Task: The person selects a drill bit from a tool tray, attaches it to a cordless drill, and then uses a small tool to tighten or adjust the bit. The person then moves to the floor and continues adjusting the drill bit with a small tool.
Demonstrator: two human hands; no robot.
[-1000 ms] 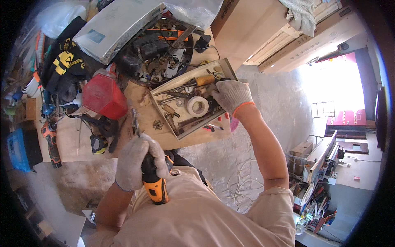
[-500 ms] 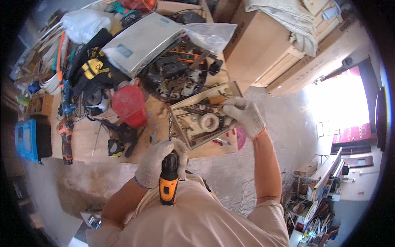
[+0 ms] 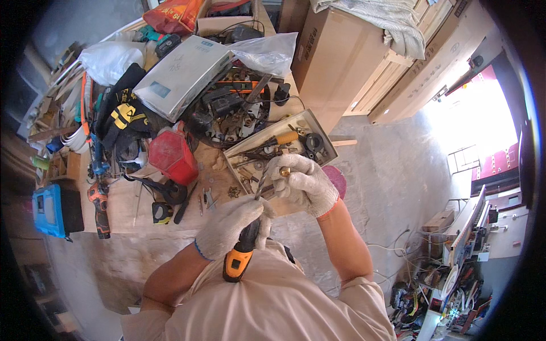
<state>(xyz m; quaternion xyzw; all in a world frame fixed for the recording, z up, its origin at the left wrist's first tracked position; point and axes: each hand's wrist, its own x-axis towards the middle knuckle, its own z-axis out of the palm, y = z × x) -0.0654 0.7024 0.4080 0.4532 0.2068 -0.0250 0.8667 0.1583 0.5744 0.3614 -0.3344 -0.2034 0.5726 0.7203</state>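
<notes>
The left hand [image 3: 230, 224], in a white knit glove, is gripping a screwdriver [image 3: 244, 244] with its fingers wrapped fully round the handle. The handle is black where the glove is covering it and orange at the butt, which is pointing down toward the person's chest. The thin metal shaft is running up and to the right from the glove, toward the other hand.

The right hand [image 3: 301, 182], also in a white knit glove with an orange cuff, is sitting just above and to the right of the left hand. Its fingers are curled in and pinching a small brass-coloured piece [image 3: 284, 170] at the fingertips. The shaft tip is ending at the underside of these fingers; whether it is touching the piece cannot be told.

Both hands are hovering over the near edge of a cluttered wooden surface [image 3: 133, 207]. Directly behind the right hand, a shallow grey tray [image 3: 318, 126] is lying on the surface, holding a second screwdriver with an orange handle [image 3: 282, 138] and assorted small metal parts. To the left of the tray, a red container [image 3: 170, 154] is standing. A blue case [image 3: 46, 211] is resting at the far left. A large cardboard box [image 3: 335, 51] is standing behind the tray.
</notes>
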